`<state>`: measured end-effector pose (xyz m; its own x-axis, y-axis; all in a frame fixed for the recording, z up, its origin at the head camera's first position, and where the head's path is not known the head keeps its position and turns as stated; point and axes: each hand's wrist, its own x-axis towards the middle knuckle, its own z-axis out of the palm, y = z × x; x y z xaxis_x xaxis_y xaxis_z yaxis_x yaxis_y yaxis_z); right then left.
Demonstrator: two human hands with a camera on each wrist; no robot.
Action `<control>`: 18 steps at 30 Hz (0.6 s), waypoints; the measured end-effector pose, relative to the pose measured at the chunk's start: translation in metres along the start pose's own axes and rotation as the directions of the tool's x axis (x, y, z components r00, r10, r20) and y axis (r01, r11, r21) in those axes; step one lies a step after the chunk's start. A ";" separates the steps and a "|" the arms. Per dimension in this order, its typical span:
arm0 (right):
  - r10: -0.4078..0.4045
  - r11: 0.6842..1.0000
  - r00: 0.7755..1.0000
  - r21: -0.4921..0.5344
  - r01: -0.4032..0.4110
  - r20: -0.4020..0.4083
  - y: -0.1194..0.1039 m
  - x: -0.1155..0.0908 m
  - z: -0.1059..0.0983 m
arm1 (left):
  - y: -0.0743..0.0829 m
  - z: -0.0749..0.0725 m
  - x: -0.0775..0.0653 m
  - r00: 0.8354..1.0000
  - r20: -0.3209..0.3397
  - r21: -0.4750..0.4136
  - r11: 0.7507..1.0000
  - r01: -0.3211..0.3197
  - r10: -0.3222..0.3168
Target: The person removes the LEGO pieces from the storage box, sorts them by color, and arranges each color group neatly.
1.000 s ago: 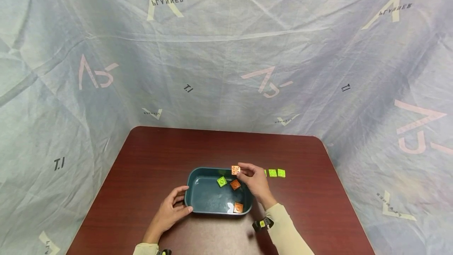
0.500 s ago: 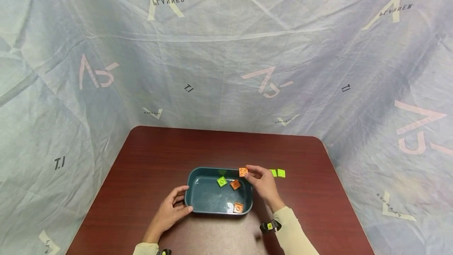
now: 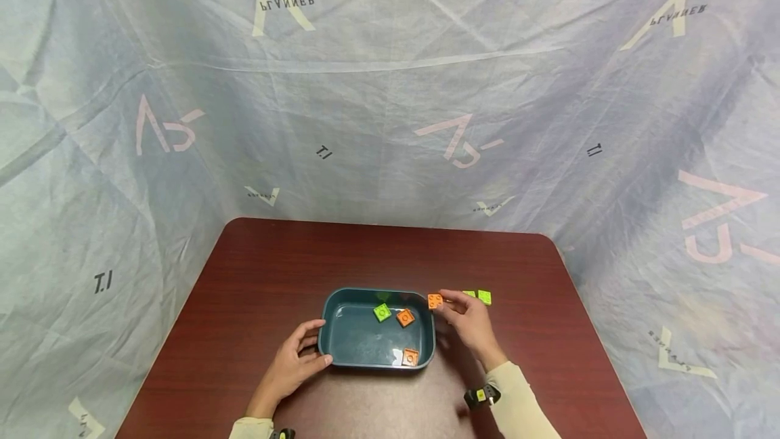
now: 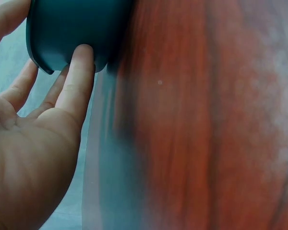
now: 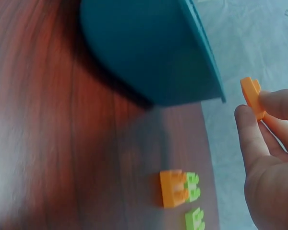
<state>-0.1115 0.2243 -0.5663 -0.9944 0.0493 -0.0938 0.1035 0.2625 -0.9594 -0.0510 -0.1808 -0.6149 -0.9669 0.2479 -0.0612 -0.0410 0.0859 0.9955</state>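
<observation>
My right hand (image 3: pixel 470 322) pinches an orange toy building brick (image 3: pixel 435 301) with studs between thumb and fingers, held at the far right corner of a dark teal plastic bin (image 3: pixel 359 366). In the right wrist view the brick is clear of the bin's wall (image 5: pixel 144 57). My left hand (image 3: pixel 291 363) holds the bin's left end, thumb at the near corner and fingers along the side. The left wrist view shows the thumb (image 4: pixel 78 72) against the outer wall. Inside the bin lie a green brick (image 3: pixel 382 312) and two orange bricks, one near the middle right (image 3: pixel 405 318) and one in the near right corner (image 3: pixel 410 358).
Green bricks (image 3: pixel 484 297) lie on the reddish-brown table (image 3: pixel 274 256) beyond my right hand, partly hidden by it. The right wrist view shows another orange brick (image 5: pixel 172 189) standing beside them. Grey printed sheets (image 3: pixel 390 100) surround the table on three sides.
My right hand has moved right and slightly nearer with the orange brick, from over the bin to its far right corner. The left hand and the bin have stayed in place.
</observation>
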 end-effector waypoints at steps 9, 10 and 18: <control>-0.024 1.000 1.000 0.018 0.025 -0.017 0.015 -0.003 -0.016 | 0.001 0.000 0.000 1.000 0.002 -0.007 1.000 0.002 -0.002; -0.029 0.999 0.999 0.013 0.029 -0.019 0.017 -0.003 -0.018 | 0.001 0.001 0.000 1.000 0.002 -0.006 1.000 0.003 -0.003; -0.017 0.998 0.999 -0.064 0.015 -0.039 0.030 -0.004 -0.034 | 0.001 0.000 0.000 1.000 0.003 -0.007 1.000 0.013 -0.013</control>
<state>-0.1039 0.2648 -0.5857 -0.9943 0.0828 -0.0668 0.0903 0.3248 -0.9415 -0.0506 -0.1806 -0.6143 -0.9654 0.2497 -0.0748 -0.0557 0.0829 0.9950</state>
